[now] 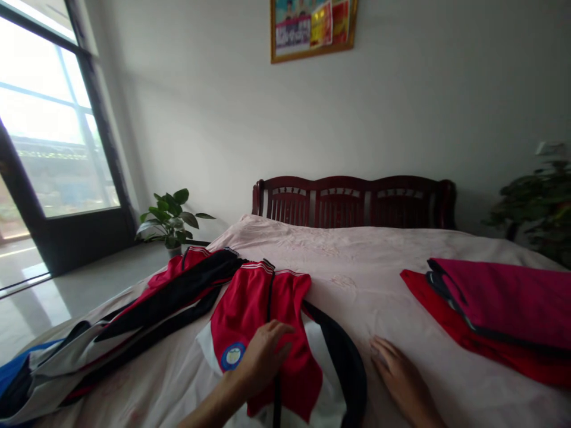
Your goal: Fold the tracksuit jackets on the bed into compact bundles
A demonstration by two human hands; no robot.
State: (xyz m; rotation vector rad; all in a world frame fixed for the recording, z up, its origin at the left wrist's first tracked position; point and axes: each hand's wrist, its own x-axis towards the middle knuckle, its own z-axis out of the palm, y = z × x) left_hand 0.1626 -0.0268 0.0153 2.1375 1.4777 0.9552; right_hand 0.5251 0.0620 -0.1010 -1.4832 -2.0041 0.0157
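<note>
Left hand [267, 356]: curled over jacket [285, 297]; cannot tell if pinching
Right hand [399, 377]: fingers extended, beside black sleeve [348, 348]
Jacket: six o'clock; uneven pulling could crease it
Other clothes [165, 302]: eight o'clock; could drag along, lying close

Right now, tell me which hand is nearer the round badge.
Left. The left hand is over the jacket, close beside the badge; the right hand is farther off, beyond the dark sleeve, over the sheet.
</note>
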